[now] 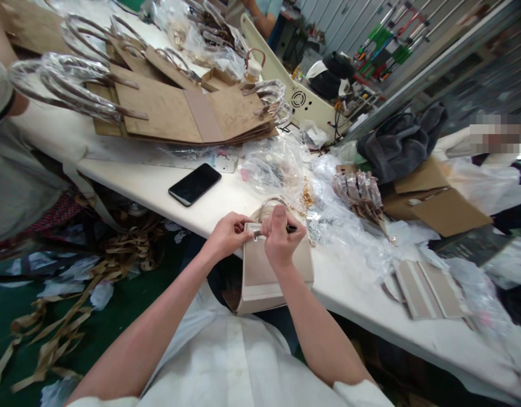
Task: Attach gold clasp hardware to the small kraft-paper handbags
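Note:
A beige handbag (260, 271) leans against the table's near edge, close to my body, with its top handle (274, 200) upright behind my fingers. My left hand (229, 233) pinches the upper left edge of the bag between thumb and fingers. My right hand (282, 237) is closed in a fist round a slim tool (291, 229) with a dark end; its exact kind is mostly hidden by the fingers. The tool's front part reaches toward a small metal fitting (256, 234) at the bag's top edge, beside my left fingertips.
A black phone (195, 184) lies left of the bag. Behind it stands a stack of brown bag panels (167, 113) with wrapped handles. Gold hardware (308, 195), clear plastic (272, 164), a cardboard box (451, 209) and flat beige pieces (430, 289) lie rightward. Another person's arm (18, 104) is at left.

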`<state>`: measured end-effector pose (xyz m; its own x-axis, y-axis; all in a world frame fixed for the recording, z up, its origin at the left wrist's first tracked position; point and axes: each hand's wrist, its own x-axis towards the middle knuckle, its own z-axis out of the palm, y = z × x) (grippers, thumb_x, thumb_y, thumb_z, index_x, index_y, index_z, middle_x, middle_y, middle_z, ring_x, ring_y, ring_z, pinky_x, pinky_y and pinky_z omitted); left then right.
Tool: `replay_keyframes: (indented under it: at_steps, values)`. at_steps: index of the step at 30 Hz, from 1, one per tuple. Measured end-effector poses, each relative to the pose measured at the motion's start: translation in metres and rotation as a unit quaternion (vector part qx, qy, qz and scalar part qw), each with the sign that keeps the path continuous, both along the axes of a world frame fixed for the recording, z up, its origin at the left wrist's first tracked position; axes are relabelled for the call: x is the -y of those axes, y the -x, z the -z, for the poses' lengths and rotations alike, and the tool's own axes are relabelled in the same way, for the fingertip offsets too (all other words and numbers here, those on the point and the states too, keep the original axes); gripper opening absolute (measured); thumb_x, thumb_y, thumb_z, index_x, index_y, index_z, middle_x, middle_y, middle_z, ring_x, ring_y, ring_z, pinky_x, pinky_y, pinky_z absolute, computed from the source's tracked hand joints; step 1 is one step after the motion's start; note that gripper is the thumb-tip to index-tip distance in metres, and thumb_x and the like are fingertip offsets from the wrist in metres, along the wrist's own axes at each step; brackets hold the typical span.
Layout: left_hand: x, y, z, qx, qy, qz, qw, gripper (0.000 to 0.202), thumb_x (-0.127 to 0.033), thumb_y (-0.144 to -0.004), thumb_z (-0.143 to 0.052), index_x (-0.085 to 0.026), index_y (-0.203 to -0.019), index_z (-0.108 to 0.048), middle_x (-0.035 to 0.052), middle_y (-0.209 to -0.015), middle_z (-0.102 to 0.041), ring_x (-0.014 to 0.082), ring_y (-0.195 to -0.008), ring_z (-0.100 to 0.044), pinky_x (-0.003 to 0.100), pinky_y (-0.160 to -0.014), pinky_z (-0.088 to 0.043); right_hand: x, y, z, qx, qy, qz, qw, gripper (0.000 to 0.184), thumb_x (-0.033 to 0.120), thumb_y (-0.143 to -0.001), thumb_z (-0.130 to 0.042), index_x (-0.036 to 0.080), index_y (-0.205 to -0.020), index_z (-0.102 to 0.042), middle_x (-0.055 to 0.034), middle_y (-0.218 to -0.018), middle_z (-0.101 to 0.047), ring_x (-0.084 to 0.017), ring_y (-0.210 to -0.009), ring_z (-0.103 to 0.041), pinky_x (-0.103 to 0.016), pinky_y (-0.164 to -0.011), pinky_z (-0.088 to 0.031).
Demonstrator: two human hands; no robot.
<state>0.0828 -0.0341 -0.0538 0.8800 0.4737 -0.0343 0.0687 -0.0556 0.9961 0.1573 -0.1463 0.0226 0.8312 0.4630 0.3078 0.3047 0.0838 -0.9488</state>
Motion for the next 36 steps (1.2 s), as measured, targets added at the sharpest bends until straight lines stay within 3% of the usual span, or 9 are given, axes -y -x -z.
replay_keyframes:
  at_steps: [4, 14, 18, 21, 23, 25, 29, 32, 36]
  values:
    - [0.0, 0.002, -0.001, 0.0, 0.017, 0.014, 1.0, 0.037, -0.023, -0.08, -0.085, -0.018, -0.116, -0.085, 0.006, -0.104, -0.073, 0.0186, -0.085, -0.068, 0.032, -0.079, -0.055, -0.003, -0.004, -0.006, -0.017, -0.09, 0.062, 0.994, 0.067, 0.065, -0.105, -0.067, 0.026, -0.061, -0.036, 0.0085, -0.05, -0.034, -0.009, -0.041, -0.035, -0.028, -0.043, -0.031]
    - [-0.002, 0.0, -0.002, 0.011, 0.012, 0.016, 1.0, 0.036, -0.022, -0.076, -0.083, -0.018, -0.112, -0.086, 0.004, -0.097, -0.073, 0.0177, -0.079, -0.066, 0.032, -0.074, -0.052, -0.007, 0.004, 0.008, -0.025, -0.08, 0.065, 0.994, 0.067, 0.063, -0.103, -0.071, 0.025, -0.06, -0.038, 0.0074, -0.05, -0.038, -0.009, -0.044, -0.036, -0.028, -0.045, -0.032]
    - [-0.002, 0.001, -0.002, 0.0, 0.022, 0.019, 1.0, 0.039, -0.027, -0.076, -0.083, -0.017, -0.113, -0.085, 0.0044, -0.094, -0.074, 0.0192, -0.079, -0.066, 0.033, -0.076, -0.054, -0.005, -0.015, -0.012, -0.114, -0.09, 0.024, 0.989, 0.07, 0.068, -0.097, -0.076, 0.025, -0.057, -0.037, 0.0088, -0.047, -0.033, -0.008, -0.04, -0.031, -0.026, -0.039, -0.026]
    - [0.0, 0.003, -0.003, 0.007, 0.022, 0.01, 1.0, 0.04, -0.029, -0.076, -0.082, -0.017, -0.114, -0.084, 0.0051, -0.096, -0.075, 0.0201, -0.084, -0.067, 0.035, -0.081, -0.055, 0.03, -0.046, -0.037, -0.182, -0.076, 0.01, 0.98, 0.072, 0.072, -0.092, -0.078, 0.027, -0.057, -0.034, 0.0106, -0.046, -0.027, -0.007, -0.037, -0.021, -0.027, -0.035, -0.016]
    - [0.002, 0.003, -0.003, 0.013, 0.017, 0.002, 1.0, 0.039, -0.029, -0.076, -0.08, -0.017, -0.114, -0.084, 0.0058, -0.098, -0.075, 0.0206, -0.086, -0.067, 0.035, -0.082, -0.055, 0.072, -0.071, -0.045, -0.155, 0.001, 0.039, 0.987, 0.071, 0.073, -0.092, -0.077, 0.027, -0.059, -0.034, 0.0102, -0.046, -0.028, -0.008, -0.037, -0.021, -0.028, -0.037, -0.014]
    - [0.002, 0.004, -0.003, 0.015, 0.017, 0.003, 1.0, 0.038, -0.03, -0.077, -0.079, -0.018, -0.112, -0.084, 0.0061, -0.099, -0.075, 0.0208, -0.086, -0.067, 0.035, -0.082, -0.055, 0.12, -0.095, -0.04, -0.089, 0.171, 0.076, 0.978, 0.07, 0.077, -0.092, -0.073, 0.027, -0.059, -0.037, 0.008, -0.046, -0.032, -0.01, -0.04, -0.026, -0.03, -0.041, -0.017]
    - [0.0, 0.002, -0.003, 0.002, 0.027, 0.02, 0.999, 0.038, -0.034, -0.078, -0.079, -0.018, -0.113, -0.083, 0.0059, -0.099, -0.076, 0.0209, -0.086, -0.066, 0.035, -0.081, -0.056, 0.207, -0.126, -0.002, 0.097, 0.51, 0.13, 0.845, 0.073, 0.085, -0.094, -0.058, 0.026, -0.053, -0.043, -0.002, -0.05, -0.049, -0.018, -0.054, -0.044, -0.034, -0.056, -0.026]
    - [0.0, 0.001, -0.006, -0.006, 0.016, 0.025, 1.0, 0.038, -0.033, -0.081, -0.079, -0.018, -0.115, -0.082, 0.0063, -0.102, -0.077, 0.021, -0.089, -0.067, 0.035, -0.084, -0.056, 0.246, -0.13, 0.028, 0.159, 0.592, 0.14, 0.777, 0.073, 0.087, -0.099, -0.044, 0.025, -0.06, -0.051, -0.0067, -0.062, -0.061, -0.024, -0.064, -0.057, -0.035, -0.063, -0.031]
    - [0.005, 0.003, -0.014, -0.017, 0.012, 0.011, 1.0, 0.039, -0.03, -0.082, -0.078, -0.016, -0.118, -0.08, 0.0069, -0.103, -0.078, 0.0214, -0.091, -0.067, 0.036, -0.085, -0.056, 0.27, -0.13, 0.055, 0.228, 0.572, 0.135, 0.777, 0.076, 0.091, -0.099, -0.036, 0.024, -0.074, -0.063, -0.009, -0.091, -0.07, -0.026, -0.076, -0.068, -0.035, -0.065, -0.041]
